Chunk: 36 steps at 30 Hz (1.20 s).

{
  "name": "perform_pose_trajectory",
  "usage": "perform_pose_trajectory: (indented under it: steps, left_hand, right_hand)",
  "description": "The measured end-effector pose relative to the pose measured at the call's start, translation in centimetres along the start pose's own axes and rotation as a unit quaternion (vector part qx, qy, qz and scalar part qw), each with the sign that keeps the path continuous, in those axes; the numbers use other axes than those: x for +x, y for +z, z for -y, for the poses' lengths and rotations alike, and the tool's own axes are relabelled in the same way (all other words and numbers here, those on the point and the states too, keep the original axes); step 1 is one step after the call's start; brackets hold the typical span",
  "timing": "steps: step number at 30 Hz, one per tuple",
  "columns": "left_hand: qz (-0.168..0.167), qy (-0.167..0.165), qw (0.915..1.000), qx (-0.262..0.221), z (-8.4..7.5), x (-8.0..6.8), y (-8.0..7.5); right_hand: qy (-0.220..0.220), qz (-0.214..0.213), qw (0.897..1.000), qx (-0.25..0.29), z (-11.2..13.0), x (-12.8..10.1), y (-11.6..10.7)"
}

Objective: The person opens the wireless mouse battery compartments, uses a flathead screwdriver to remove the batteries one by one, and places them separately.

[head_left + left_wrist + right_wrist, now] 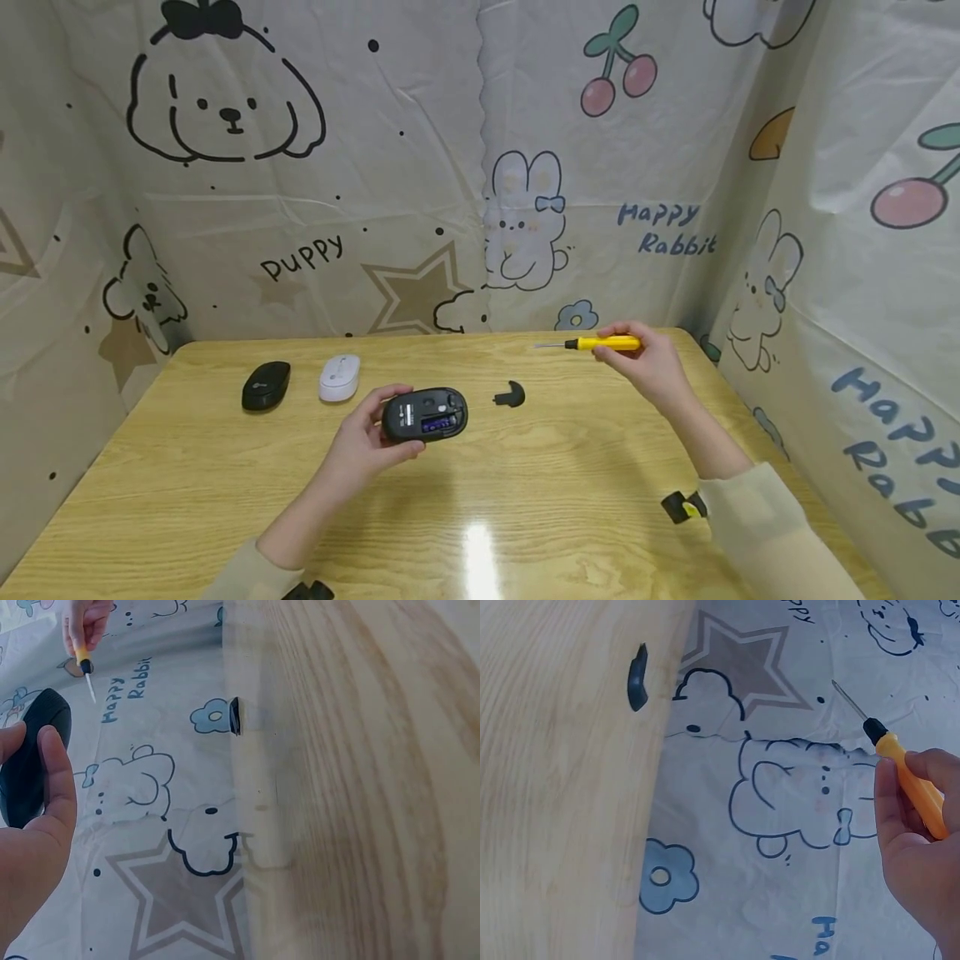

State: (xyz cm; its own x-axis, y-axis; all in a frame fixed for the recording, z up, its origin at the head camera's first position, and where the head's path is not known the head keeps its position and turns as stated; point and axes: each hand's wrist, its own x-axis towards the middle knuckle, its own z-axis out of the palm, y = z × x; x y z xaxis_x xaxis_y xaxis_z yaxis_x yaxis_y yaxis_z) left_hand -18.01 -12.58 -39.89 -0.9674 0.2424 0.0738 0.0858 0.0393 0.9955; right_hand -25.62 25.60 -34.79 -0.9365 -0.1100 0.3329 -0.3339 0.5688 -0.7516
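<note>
My left hand (365, 435) grips a black computer mouse (401, 423) by its edges, thumb below and fingers above. The underside of the mouse faces me, its battery bay uncovered with a purple battery (438, 424) inside. In my right hand (647, 367) is a yellow screwdriver (617, 342), pinched by the handle, its thin metal shaft pointing left. The right wrist view shows thumb and fingers around that handle (919, 793). Between the hands, a small black curved cover (512, 394) lies on the table.
Toward the back left of the wooden table (555, 517) sit another black mouse (266, 386) and a white mouse (340, 378). Printed cloth (420, 183) hangs behind the table and along both sides.
</note>
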Motion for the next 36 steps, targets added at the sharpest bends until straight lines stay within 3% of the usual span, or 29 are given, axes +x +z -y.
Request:
perform_pose_trajectory:
  steps: [11,25,36]
  left_hand:
    - [0.0,0.008,1.0,0.0,-0.2,0.2,-0.2]
    - [-0.003,0.005,0.9998,-0.02,-0.9,0.2,0.0]
    - [0.008,0.025,0.9996,-0.013,-1.4,0.1,0.2]
  right_hand:
    - [-0.029,0.005,0.995,0.092,2.6,-1.2,-0.3]
    - [-0.095,0.016,0.986,0.132,5.0,-2.3,0.6]
    - [-0.167,0.05,0.97,0.169,6.6,-3.4,2.1]
